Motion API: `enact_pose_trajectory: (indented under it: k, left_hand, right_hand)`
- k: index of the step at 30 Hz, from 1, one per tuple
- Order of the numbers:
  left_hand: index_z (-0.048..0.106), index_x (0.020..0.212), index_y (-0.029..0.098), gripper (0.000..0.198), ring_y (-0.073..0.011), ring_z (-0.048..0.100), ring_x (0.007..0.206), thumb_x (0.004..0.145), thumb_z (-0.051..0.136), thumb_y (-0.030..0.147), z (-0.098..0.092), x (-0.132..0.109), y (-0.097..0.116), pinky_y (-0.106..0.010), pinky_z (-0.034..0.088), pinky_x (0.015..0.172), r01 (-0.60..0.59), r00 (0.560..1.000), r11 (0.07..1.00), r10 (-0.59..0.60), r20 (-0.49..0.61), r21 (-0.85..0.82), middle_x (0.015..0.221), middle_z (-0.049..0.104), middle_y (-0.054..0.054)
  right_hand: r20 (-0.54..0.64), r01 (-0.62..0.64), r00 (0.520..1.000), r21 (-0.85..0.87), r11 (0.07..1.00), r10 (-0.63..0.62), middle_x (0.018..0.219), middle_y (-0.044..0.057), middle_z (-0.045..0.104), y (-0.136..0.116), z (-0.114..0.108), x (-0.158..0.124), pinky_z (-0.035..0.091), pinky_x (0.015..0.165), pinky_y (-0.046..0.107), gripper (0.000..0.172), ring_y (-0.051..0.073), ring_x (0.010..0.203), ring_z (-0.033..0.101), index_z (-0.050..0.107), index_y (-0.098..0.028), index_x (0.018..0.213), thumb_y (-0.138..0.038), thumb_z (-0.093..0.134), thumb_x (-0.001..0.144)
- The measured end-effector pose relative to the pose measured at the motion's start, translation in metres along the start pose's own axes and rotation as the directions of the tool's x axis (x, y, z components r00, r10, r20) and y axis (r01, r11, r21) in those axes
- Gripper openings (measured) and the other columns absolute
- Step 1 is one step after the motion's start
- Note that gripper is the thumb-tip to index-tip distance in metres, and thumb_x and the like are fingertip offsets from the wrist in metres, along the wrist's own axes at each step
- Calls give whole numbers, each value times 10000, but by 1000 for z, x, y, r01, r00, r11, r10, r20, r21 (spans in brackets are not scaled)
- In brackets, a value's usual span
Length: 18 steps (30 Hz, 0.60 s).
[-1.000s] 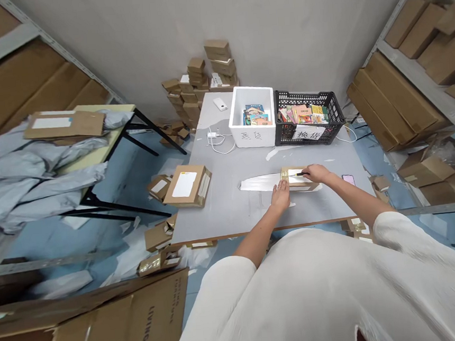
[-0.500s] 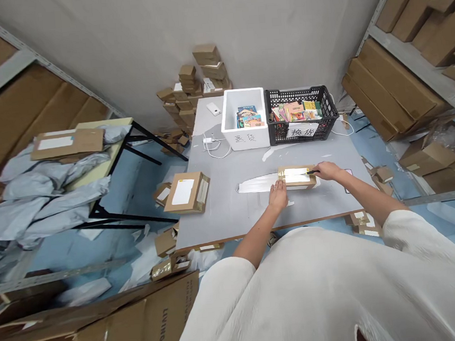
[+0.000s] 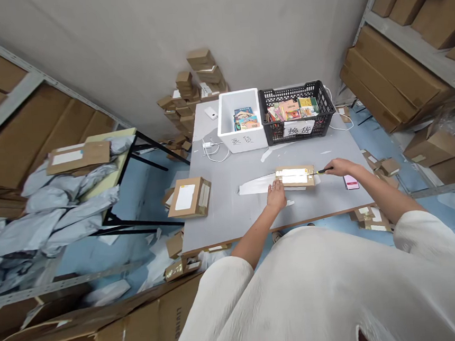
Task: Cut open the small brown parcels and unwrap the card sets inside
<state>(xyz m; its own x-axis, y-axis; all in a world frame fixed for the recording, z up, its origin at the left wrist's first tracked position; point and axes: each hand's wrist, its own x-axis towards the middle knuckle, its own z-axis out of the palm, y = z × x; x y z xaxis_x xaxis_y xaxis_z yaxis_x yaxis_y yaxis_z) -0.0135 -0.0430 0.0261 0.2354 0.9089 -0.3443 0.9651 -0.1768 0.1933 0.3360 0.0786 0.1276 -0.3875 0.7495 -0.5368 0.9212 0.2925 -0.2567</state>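
Observation:
A small cardboard box [image 3: 296, 183] with a white label lies on the grey table, partly on a strip of white material [image 3: 256, 184]. My left hand [image 3: 276, 194] rests with its fingers stretched out against the box's left end. A utility knife [image 3: 322, 171], black and yellow, is gripped in my right hand [image 3: 339, 166], to the right of the box. Its tip is at the box's right end, by the label's edge; whether it touches the cardboard I cannot tell. A phone with a lit pink-and-white screen [image 3: 351, 182] lies beneath my right forearm.
A white foam box [image 3: 244, 141] and a black crate [image 3: 323, 125], both with books inside, stand at the table's back. Another labelled carton [image 3: 189, 197] sits at left. A white cable [image 3: 220, 158] lies behind it. Grey parcels [image 3: 47, 202] cover the side table.
My right hand has drawn the knife rightward, from over the label to the box's right end. My left hand stays at the left end. The phone's screen now shows more fully.

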Motion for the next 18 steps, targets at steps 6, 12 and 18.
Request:
enact_pose_trajectory:
  k: [6,12,18]
  left_hand:
    - [466,1591,167,614,-353,481,1511,987,555,233,-21,9,6,-528,334,1283,12,1000,998,-10,-27,57,1610,538,-219]
    - [530,1481,238,510,-345,489,1471,997,654,345,-37,35,34,-478,346,1255,-130,991,989,133,-29,77,1528,561,-158]
    - [515,1497,252,603,-354,523,1436,956,743,388,-45,60,57,-461,389,1199,-200,978,977,194,77,73,1521,559,-153]
  right_hand:
    - [-63,61,997,262,963,-46,845,22,811,26,8,-14,476,725,278,486,205,771,653,897,-272,1166,-645,725,906]
    - [-219,90,975,528,844,33,910,57,807,43,28,-30,506,719,281,605,210,787,670,837,-173,1325,-628,683,957]
    - [-192,49,977,632,773,96,911,49,808,30,78,-29,535,719,277,522,219,826,702,845,-209,1284,-587,671,968]
